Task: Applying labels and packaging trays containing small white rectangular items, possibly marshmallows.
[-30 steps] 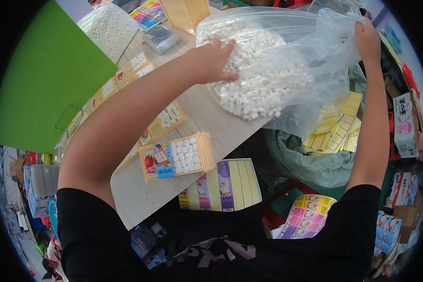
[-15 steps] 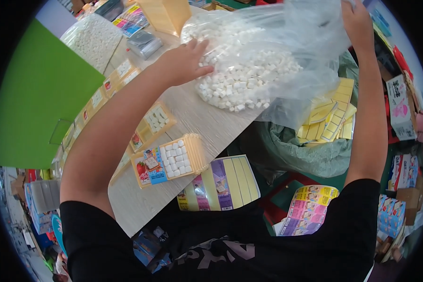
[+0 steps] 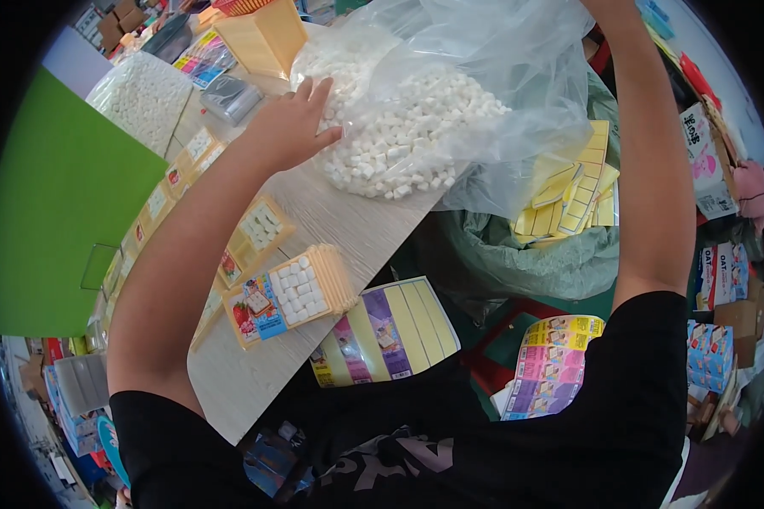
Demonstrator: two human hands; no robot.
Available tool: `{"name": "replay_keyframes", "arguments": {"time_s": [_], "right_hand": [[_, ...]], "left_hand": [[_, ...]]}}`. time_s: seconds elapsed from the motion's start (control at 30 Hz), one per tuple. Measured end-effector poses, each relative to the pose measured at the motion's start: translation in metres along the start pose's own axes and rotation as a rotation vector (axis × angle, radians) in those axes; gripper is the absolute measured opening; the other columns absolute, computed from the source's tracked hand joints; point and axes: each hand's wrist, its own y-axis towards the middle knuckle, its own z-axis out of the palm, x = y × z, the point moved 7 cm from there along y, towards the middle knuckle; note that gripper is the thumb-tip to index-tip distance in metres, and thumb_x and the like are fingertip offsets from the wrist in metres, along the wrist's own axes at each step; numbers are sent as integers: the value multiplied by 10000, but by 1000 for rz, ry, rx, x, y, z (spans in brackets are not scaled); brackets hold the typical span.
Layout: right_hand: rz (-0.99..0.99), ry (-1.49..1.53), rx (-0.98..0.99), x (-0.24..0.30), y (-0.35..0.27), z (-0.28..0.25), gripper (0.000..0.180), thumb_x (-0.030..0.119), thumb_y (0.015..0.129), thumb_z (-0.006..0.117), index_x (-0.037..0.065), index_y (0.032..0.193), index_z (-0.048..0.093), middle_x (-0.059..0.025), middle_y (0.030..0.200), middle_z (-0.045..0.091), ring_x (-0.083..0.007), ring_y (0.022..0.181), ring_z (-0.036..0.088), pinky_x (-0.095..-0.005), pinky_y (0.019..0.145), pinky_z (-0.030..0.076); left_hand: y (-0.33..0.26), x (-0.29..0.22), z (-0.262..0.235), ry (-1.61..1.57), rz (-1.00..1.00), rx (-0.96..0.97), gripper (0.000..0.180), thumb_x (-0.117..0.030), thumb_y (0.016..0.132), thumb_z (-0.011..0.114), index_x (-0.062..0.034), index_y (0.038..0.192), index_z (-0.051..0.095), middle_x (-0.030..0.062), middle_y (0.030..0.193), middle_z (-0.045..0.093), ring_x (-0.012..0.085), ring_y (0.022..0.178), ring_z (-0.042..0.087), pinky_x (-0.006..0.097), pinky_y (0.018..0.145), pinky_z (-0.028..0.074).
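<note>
A large clear plastic bag (image 3: 509,76) lies across the table's far end, with a heap of small white marshmallow-like pieces (image 3: 407,136) in it. My left hand (image 3: 293,127) rests against the bag's left side, fingers spread and holding nothing. At the top edge, my right hand (image 3: 607,10) is mostly cut off beside the raised end of the bag; its fingers are out of sight. Nearer me stands a stack of cream trays (image 3: 335,284), its top one filled with white pieces (image 3: 300,290) beside a printed strawberry label.
More filled trays (image 3: 259,225) line the table (image 3: 331,212) along its left side. A cream bin (image 3: 263,38) and another bag of white pieces (image 3: 140,97) stand farther back. Right of the table, a greenish sack (image 3: 560,271) holds yellow label sheets (image 3: 573,191). Printed label sheets (image 3: 390,331) lie nearest me.
The view has shifted, so the table scene sits further left. My right hand has moved up, mostly out of the picture. The left hand stays at the bag, its fingers more spread.
</note>
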Motion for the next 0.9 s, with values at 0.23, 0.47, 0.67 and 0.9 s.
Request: {"name": "replay_keyframes", "arguments": {"time_s": [0.23, 0.47, 0.67, 0.9], "right_hand": [[231, -183, 207, -30, -52, 44, 287, 171, 886, 553, -4, 1102, 622, -309, 970, 656, -477, 978, 623, -497, 906, 468], [150, 127, 277, -53, -111, 86, 273, 212, 905, 560, 52, 1121, 608, -250, 936, 653, -454, 911, 624, -485, 780, 498], [144, 75, 471, 5, -152, 111, 279, 169, 886, 585, 50, 1138, 611, -207, 1004, 681, -409, 937, 641, -476, 801, 520], [78, 125, 636, 66, -194, 124, 246, 118, 841, 608, 100, 1086, 623, -125, 1006, 678, -333, 925, 663, -443, 788, 540]], "left_hand": [[-11, 3, -8, 151, 41, -206, 739, -527, 963, 509, -41, 1496, 351, 270, 1493, 409, 400, 1277, 526, 480, 1116, 345], [-10, -16, -25, 108, 104, -279, 675, -517, 977, 489, -35, 1444, 431, 265, 1503, 394, 386, 1295, 501, 481, 1101, 351], [-13, -28, -33, 69, 129, -316, 645, -489, 977, 507, -35, 1431, 439, 262, 1511, 380, 380, 1312, 479, 482, 1098, 349], [-8, -45, -37, 41, 198, -252, 598, -360, 905, 584, -27, 1388, 468, 247, 1462, 435, 362, 1229, 531, 466, 1047, 390]]}}
